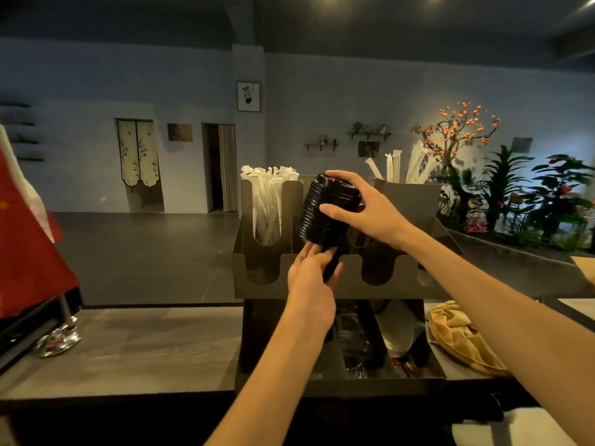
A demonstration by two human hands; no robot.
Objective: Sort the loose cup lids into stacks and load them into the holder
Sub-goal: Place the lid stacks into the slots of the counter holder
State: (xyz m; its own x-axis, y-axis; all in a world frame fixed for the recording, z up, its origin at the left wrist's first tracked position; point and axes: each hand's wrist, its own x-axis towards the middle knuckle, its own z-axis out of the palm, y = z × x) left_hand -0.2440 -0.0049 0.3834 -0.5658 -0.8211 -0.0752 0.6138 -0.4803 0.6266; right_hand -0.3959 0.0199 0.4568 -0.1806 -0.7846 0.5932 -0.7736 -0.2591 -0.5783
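Far left, at nine o'clock: red cloth [29, 252] and a crumpled foil-like base [59, 339] on the wooden counter [145, 346], unrelated to the job.

Centre, at the dark holder [289, 289]: wrapped straws [267, 204] upright in the back-left compartment. Just beside them, a tilted stack of black lids [322, 217], leaning toward eleven o'clock, above the middle slot.

Left hand [310, 284] under the stack's low end, fingers curled up round the bottom lids. Right hand [363, 210] over the top end, thumb and fingers spread wide and clamped across the upper lids.

Handling, judged: light, thin plastic, stiff enough nested but slick and prone to fanning or sliding apart when tilted. Best held at both ends as here, pressing along the stack's length; squeezing the middle risks popping lids out.

Right, at two o'clock: more paper-wrapped straws [415, 165] in the back-right compartment; a yellow cloth [460, 336] at four o'clock.

Hard to make out: the slot beneath the stack, hidden by hands and lids; lower tray contents dark and unclear; any loose lids unsorted not visible; lid count unreadable.
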